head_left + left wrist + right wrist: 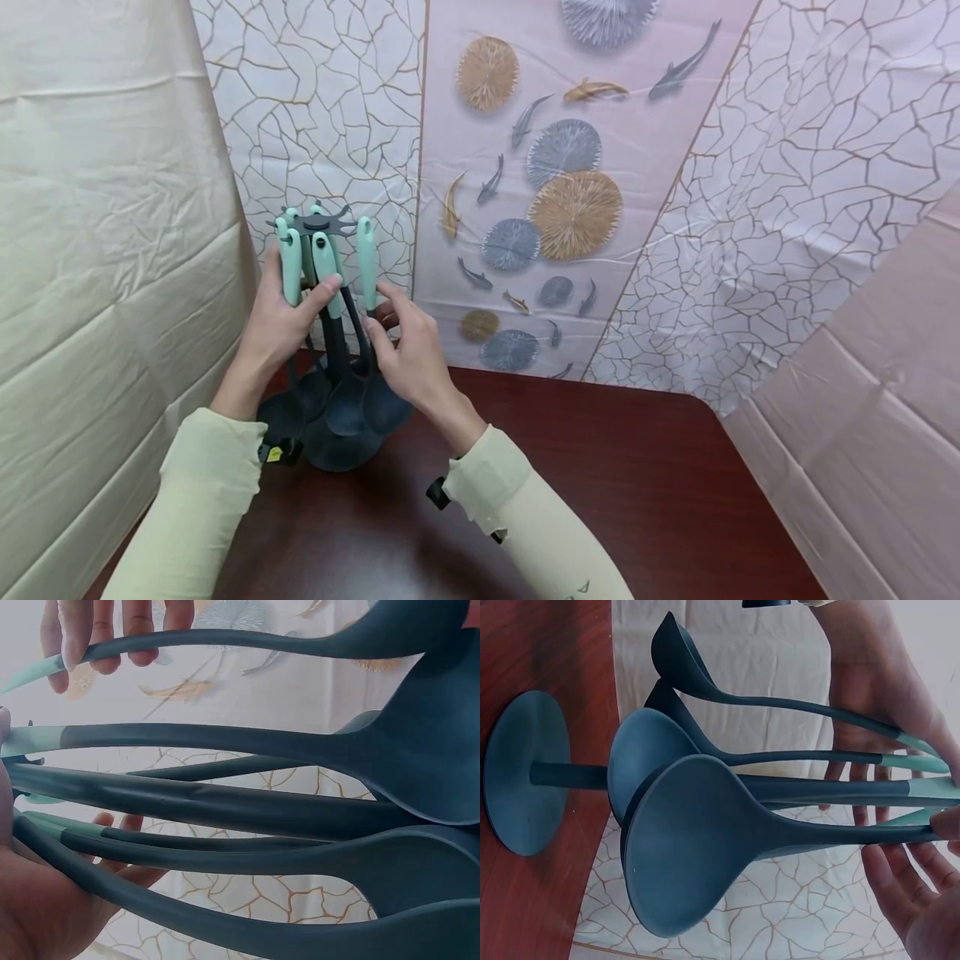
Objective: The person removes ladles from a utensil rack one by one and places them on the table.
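A dark utensil stand (526, 817) has its round base on the table. Several dark cooking utensils with mint handles hang from its hooked top (317, 222), among them a ladle with a pointed lip (679, 664). My left hand (273, 321) wraps around the cluster of handles below the hooks, its thumb across a front mint handle (324, 257). On the right side, my right hand (411, 346) pinches a large cooking spoon (694, 847) where its mint handle meets the dark shaft. That handle's top end is close beside a hook tip, and the spoon's bowl points down.
The dark red wooden table (600, 475) extends to the right and front. Beige cloth (112, 250) hangs close on the left, and a patterned cloth backdrop (517, 317) stands right behind the stand. Black straps with small devices are on both wrists.
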`<act>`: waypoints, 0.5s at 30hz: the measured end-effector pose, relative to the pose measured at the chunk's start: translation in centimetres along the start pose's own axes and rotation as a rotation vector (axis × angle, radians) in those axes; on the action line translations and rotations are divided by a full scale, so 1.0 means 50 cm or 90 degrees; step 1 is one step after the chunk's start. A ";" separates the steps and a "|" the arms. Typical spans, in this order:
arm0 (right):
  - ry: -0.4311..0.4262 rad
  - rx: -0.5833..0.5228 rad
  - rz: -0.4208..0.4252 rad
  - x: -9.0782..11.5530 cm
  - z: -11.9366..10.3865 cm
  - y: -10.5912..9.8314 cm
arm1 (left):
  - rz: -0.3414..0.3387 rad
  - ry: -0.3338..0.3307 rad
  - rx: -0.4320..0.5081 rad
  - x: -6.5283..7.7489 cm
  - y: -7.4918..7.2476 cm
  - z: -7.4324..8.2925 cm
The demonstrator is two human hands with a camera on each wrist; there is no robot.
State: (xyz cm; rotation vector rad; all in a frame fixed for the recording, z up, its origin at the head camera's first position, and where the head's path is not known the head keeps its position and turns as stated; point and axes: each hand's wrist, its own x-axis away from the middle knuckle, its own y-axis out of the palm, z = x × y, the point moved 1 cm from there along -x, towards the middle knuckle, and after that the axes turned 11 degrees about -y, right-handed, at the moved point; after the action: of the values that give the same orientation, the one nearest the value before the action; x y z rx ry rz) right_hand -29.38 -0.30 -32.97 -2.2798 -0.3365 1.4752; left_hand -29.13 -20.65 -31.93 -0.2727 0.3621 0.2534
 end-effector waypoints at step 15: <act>-0.017 -0.002 -0.001 0.008 0.012 -0.027 | -0.007 -0.019 -0.001 0.001 0.002 -0.003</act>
State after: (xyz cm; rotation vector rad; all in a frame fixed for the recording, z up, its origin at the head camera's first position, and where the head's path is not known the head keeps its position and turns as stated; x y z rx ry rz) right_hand -29.73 1.19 -32.89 -2.2635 -0.3480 1.5071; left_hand -29.15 -20.60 -32.10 -0.2721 0.3302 0.2475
